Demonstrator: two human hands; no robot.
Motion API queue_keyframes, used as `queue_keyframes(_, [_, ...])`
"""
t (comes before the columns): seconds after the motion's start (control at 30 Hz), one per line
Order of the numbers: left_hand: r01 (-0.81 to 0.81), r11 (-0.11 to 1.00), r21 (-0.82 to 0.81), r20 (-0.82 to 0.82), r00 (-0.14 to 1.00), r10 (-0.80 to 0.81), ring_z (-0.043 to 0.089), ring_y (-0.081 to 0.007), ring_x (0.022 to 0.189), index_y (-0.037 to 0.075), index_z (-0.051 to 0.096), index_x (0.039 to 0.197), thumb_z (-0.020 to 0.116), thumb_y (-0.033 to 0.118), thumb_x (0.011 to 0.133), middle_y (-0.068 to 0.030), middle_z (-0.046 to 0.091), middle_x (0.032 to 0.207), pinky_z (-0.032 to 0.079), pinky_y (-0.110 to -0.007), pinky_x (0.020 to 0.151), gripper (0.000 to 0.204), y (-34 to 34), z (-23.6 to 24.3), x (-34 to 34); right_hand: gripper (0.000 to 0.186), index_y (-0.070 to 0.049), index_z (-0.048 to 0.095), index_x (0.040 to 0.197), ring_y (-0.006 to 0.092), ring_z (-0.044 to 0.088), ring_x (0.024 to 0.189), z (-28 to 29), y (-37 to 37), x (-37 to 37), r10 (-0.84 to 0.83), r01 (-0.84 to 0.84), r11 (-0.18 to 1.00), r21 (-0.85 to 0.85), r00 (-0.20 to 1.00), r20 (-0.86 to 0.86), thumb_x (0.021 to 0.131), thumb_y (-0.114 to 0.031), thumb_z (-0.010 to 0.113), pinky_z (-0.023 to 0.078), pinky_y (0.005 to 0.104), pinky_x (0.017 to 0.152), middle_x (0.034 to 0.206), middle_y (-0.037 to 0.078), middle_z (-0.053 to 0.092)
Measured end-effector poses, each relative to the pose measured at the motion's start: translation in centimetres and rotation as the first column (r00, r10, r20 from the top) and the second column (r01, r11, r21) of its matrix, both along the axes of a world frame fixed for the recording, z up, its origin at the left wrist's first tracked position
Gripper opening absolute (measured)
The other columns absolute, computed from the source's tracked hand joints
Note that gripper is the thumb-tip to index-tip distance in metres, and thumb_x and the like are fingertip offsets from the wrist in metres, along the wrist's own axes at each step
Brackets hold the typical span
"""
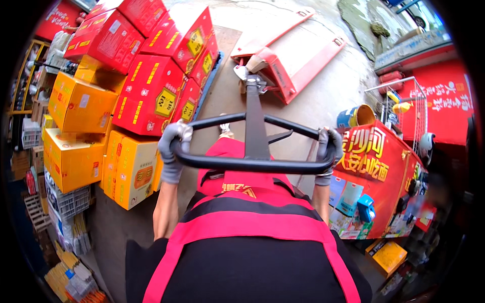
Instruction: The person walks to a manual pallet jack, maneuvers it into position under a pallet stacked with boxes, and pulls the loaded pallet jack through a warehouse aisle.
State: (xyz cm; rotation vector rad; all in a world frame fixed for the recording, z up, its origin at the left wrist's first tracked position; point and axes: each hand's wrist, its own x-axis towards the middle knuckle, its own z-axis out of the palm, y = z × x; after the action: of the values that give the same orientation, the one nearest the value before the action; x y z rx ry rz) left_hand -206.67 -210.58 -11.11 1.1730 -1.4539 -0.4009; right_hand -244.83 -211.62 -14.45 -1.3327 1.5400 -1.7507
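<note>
In front of my body is the black loop handle [252, 164] of a red pallet jack [284, 81]. My left hand [174, 149], in a grey glove, is wrapped round the loop's left side. Round its right side closes my right hand [327, 151], gloved the same way. A small lever [281, 136] sits inside the loop, with no finger on it. The handle's shaft runs away from me to the jack's base, and the two forks stretch toward the far right with no load on them.
Red cartons [149, 96] are stacked on a blue pallet [209, 83] at the left. Nearer stand yellow cartons [77, 157]. On the right are a red-draped display table [379, 171], a metal drum [355, 116], a white wire rack [415, 101] and a yellow box [386, 255].
</note>
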Motion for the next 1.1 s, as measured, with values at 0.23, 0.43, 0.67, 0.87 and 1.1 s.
queue_keyframes(0.23, [0.088, 0.968, 0.233, 0.096, 0.989, -0.113, 0.054, -0.0141, 0.073, 0.006, 0.045, 0.073, 0.061, -0.007, 0.079, -0.0033, 0.050, 0.073, 0.044, -0.042, 0.093, 0.022, 4.2, 5.8, 1.7, 0.019, -0.002, 0.058, 0.103, 0.0087, 0.055, 0.080, 6.2, 4.2, 2.2, 0.041, -0.042, 0.997, 0.069, 0.999, 0.010, 0.086, 0.005, 0.059, 0.047, 0.0238, 0.076, 0.088, 0.003, 0.060])
queue_keyframes(0.43, [0.275, 0.929, 0.247, 0.495, 0.789, -0.365, 0.059, -0.0324, 0.073, 0.008, 0.051, 0.067, 0.074, 0.008, 0.066, -0.0113, 0.051, 0.065, 0.046, -0.038, 0.071, 0.023, 5.5, 13.6, 4.1, 0.023, -0.002, 0.063, 0.092, 0.0158, 0.055, 0.065, 12.8, 10.2, 4.1, 0.265, -0.165, 0.952, 0.258, 0.865, -0.427, 0.069, 0.004, 0.066, 0.044, 0.0267, 0.063, 0.076, 0.007, 0.058])
queue_keyframes(0.67, [0.508, 0.794, 0.335, 0.436, 0.663, -0.608, 0.051, -0.0347, 0.056, 0.008, 0.051, 0.063, 0.066, 0.008, 0.058, -0.0121, 0.046, 0.056, 0.038, -0.042, 0.051, 0.017, 14.9, 12.6, 8.9, 0.037, -0.011, 0.066, 0.091, 0.0270, 0.058, 0.070, 16.7, 22.7, 11.0, 0.618, -0.280, 0.773, 0.570, 0.538, -0.573, 0.055, -0.002, 0.065, 0.043, 0.0340, 0.069, 0.077, 0.007, 0.063])
queue_keyframes(0.87, [0.399, 0.790, 0.465, 0.610, 0.503, -0.613, 0.057, -0.0295, 0.060, 0.009, 0.050, 0.060, 0.064, 0.013, 0.057, -0.0109, 0.053, 0.057, 0.042, -0.039, 0.061, 0.015, 28.2, 9.1, 11.1, 0.032, -0.012, 0.064, 0.093, 0.0262, 0.060, 0.071, 14.9, 35.6, 16.3, 0.630, -0.196, 0.769, 0.608, 0.391, -0.671, 0.060, -0.009, 0.066, 0.045, 0.0366, 0.069, 0.076, 0.007, 0.064])
queue_keyframes(1.1, [0.355, 0.840, 0.409, 0.616, 0.572, -0.542, 0.062, -0.0313, 0.059, 0.007, 0.058, 0.060, 0.064, 0.012, 0.057, -0.0150, 0.057, 0.057, 0.049, -0.042, 0.058, 0.008, 43.0, 6.3, 11.7, 0.029, -0.013, 0.066, 0.090, 0.0289, 0.061, 0.071, 12.3, 49.7, 17.3, 0.570, -0.172, 0.815, 0.553, 0.411, -0.712, 0.061, -0.011, 0.068, 0.047, 0.0378, 0.069, 0.073, 0.009, 0.063])
